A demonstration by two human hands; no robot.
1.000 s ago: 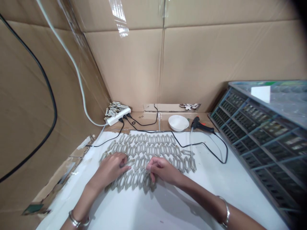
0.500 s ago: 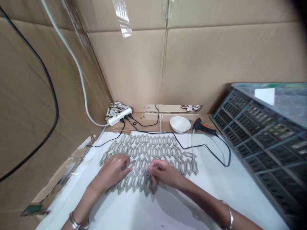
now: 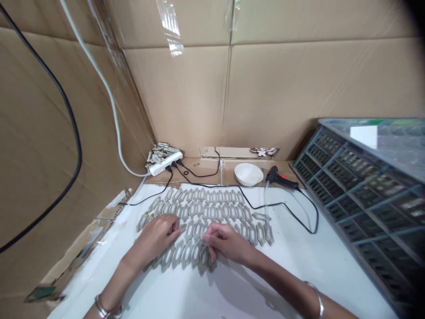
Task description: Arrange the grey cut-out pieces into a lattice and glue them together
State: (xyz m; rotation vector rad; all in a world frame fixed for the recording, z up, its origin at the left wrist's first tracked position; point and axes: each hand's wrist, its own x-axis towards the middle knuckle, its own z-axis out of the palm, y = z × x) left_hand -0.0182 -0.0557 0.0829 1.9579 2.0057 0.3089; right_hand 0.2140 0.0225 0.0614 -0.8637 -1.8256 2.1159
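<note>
Several rows of small grey oval frames with pointed ends and open middles (image 3: pixel 198 209) lie on the white tabletop. My left hand (image 3: pixel 162 231) rests over the left part of the lower rows, fingers curled inward and thumb pointing right. Whatever it may hold is hidden under the fingers. Over the middle of the lowest rows, my right hand (image 3: pixel 227 243) has its thumb and forefinger pinched together just above the frames. Anything between those fingertips is too small to make out. The hands are apart, and each covers some of the frames.
Behind the rows stand a white bowl (image 3: pixel 249 174) and a black glue gun (image 3: pixel 280 178), its cord looping right. A white power strip (image 3: pixel 165 163) lies at the back left by a pile of pieces (image 3: pixel 160 152). A grey plastic crate (image 3: pixel 352 186) stands at right; cardboard walls (image 3: pixel 282 84) enclose the table.
The view has shifted slightly. Both hands stay nearly in place over the frames, with the right hand's pinched fingers a little further left and lower.
</note>
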